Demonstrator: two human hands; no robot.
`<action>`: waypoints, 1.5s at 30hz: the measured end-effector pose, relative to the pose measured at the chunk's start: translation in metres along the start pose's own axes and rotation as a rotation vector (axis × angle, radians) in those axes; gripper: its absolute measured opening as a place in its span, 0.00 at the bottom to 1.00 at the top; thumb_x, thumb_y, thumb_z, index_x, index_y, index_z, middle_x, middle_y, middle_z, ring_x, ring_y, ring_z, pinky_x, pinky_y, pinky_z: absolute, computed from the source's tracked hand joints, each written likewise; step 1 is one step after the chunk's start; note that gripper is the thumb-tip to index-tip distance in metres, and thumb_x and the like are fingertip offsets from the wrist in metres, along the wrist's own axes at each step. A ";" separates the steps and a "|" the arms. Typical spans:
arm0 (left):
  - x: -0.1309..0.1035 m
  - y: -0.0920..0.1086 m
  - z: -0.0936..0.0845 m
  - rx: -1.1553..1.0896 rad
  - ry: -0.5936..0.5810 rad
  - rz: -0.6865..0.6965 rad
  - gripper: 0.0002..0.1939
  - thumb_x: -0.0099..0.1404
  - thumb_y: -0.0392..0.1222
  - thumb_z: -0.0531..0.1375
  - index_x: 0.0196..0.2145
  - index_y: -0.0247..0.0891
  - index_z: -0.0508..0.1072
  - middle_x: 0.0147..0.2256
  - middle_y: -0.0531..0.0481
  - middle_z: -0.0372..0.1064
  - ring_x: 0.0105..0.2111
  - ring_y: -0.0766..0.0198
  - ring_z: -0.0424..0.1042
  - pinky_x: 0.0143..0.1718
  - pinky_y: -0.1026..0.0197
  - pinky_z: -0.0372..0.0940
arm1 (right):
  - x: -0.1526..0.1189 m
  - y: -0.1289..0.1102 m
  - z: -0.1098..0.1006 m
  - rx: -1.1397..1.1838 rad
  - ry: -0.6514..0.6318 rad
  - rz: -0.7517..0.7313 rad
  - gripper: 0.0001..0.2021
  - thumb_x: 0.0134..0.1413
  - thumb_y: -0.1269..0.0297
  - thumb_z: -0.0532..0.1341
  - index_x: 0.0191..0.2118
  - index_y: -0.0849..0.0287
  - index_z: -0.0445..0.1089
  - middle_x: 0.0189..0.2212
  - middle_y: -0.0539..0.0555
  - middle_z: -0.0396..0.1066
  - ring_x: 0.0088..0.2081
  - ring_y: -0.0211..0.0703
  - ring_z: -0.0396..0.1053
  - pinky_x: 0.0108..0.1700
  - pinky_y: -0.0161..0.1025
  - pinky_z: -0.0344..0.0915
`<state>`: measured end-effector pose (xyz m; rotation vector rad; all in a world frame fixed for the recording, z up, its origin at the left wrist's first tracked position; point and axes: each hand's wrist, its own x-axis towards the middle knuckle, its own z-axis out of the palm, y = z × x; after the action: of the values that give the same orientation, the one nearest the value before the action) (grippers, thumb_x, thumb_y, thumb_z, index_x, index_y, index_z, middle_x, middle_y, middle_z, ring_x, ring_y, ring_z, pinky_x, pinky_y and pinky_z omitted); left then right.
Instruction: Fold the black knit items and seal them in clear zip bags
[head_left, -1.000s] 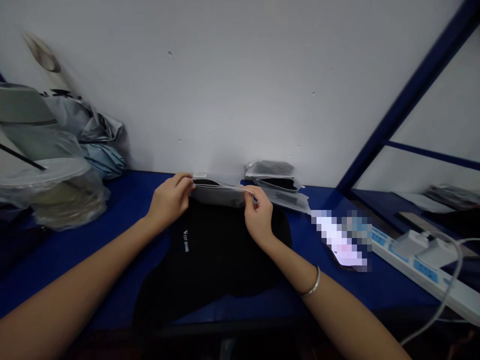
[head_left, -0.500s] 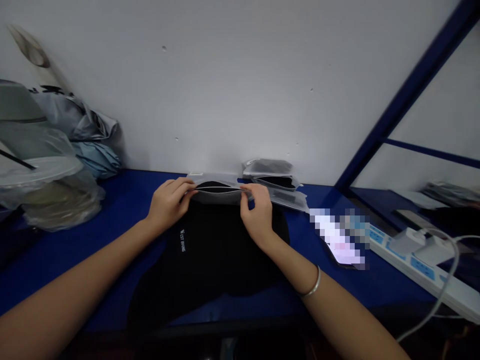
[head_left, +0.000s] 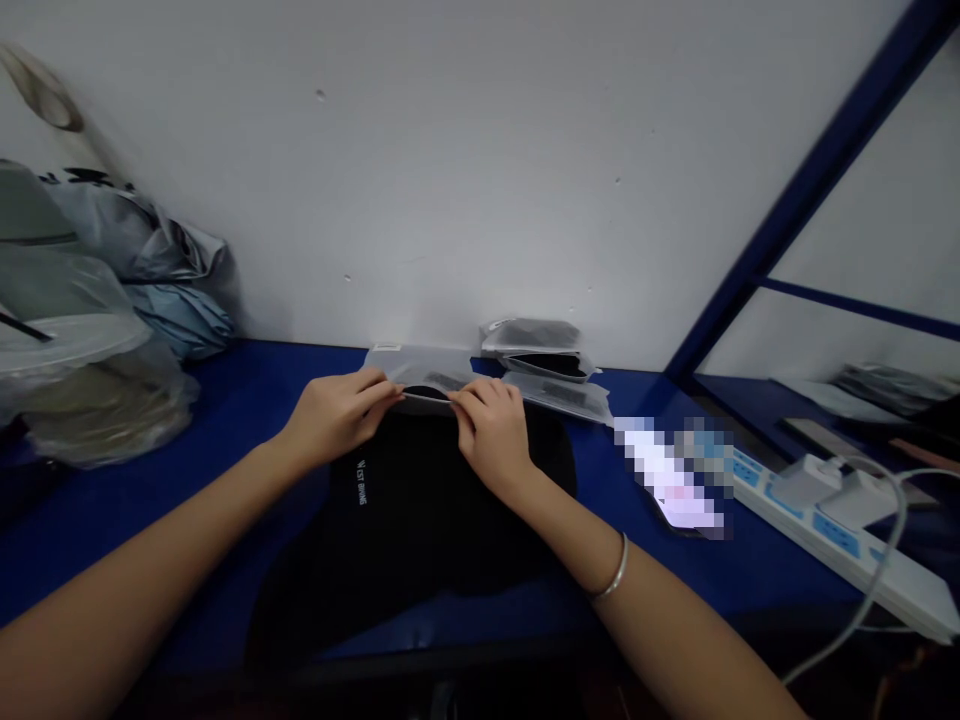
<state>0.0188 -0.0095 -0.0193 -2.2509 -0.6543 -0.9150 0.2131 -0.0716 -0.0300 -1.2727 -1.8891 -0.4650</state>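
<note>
A frosted plastic bag (head_left: 427, 362) with something black inside lies near the wall, its mouth edge facing me and slightly parted. My left hand (head_left: 341, 415) pinches the left part of that edge between thumb and fingers. On the right part of the edge, my right hand (head_left: 491, 430) has its fingers closed, wrist wearing a silver bangle. Beneath both hands a black cloth item (head_left: 427, 510) with small white lettering is spread over the blue table (head_left: 270, 390).
More frosted bags (head_left: 536, 345) are stacked at the back, right of my hands. A lit phone (head_left: 675, 485) and a white power strip (head_left: 832, 530) with plugs and cable lie to the right. Plastic-wrapped items (head_left: 97, 370) stand at the left.
Both hands have come closer together and slightly nearer to me, the right one sliding left along the bag's edge. The bag's opening has become narrower.
</note>
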 end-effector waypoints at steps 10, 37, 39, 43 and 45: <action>-0.002 -0.013 -0.004 0.095 -0.025 0.021 0.09 0.63 0.39 0.50 0.26 0.38 0.65 0.24 0.52 0.67 0.22 0.66 0.66 0.19 0.65 0.54 | 0.001 0.004 0.001 -0.032 -0.006 -0.039 0.10 0.52 0.74 0.52 0.34 0.57 0.69 0.32 0.53 0.68 0.35 0.42 0.60 0.39 0.42 0.54; -0.012 0.007 0.005 -0.443 -0.003 -0.205 0.04 0.61 0.33 0.47 0.35 0.39 0.58 0.38 0.46 0.65 0.26 0.70 0.67 0.25 0.67 0.61 | 0.004 0.003 -0.009 0.055 0.145 -0.030 0.11 0.50 0.62 0.58 0.39 0.60 0.69 0.39 0.57 0.67 0.39 0.43 0.65 0.39 0.42 0.61; -0.012 0.007 0.005 -0.477 -0.007 -0.236 0.04 0.61 0.33 0.47 0.35 0.39 0.58 0.38 0.46 0.65 0.27 0.69 0.68 0.26 0.66 0.62 | 0.004 0.002 -0.009 0.071 0.196 -0.060 0.09 0.49 0.62 0.58 0.36 0.61 0.70 0.36 0.57 0.68 0.37 0.42 0.65 0.38 0.41 0.61; -0.012 0.007 0.006 -0.509 -0.021 -0.294 0.03 0.62 0.34 0.48 0.35 0.38 0.58 0.38 0.46 0.64 0.30 0.68 0.68 0.29 0.65 0.63 | 0.003 0.002 -0.009 0.047 0.283 -0.120 0.10 0.48 0.63 0.60 0.20 0.59 0.67 0.30 0.55 0.67 0.35 0.41 0.65 0.37 0.40 0.60; -0.012 0.006 0.006 -0.510 -0.022 -0.313 0.03 0.62 0.35 0.48 0.35 0.38 0.59 0.37 0.46 0.64 0.30 0.68 0.67 0.30 0.65 0.63 | 0.003 0.003 -0.009 0.020 0.284 -0.106 0.11 0.48 0.63 0.60 0.19 0.58 0.67 0.31 0.54 0.68 0.37 0.43 0.65 0.38 0.42 0.60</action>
<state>0.0174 -0.0119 -0.0339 -2.6496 -0.8794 -1.3333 0.2188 -0.0746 -0.0228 -1.0361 -1.7201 -0.6449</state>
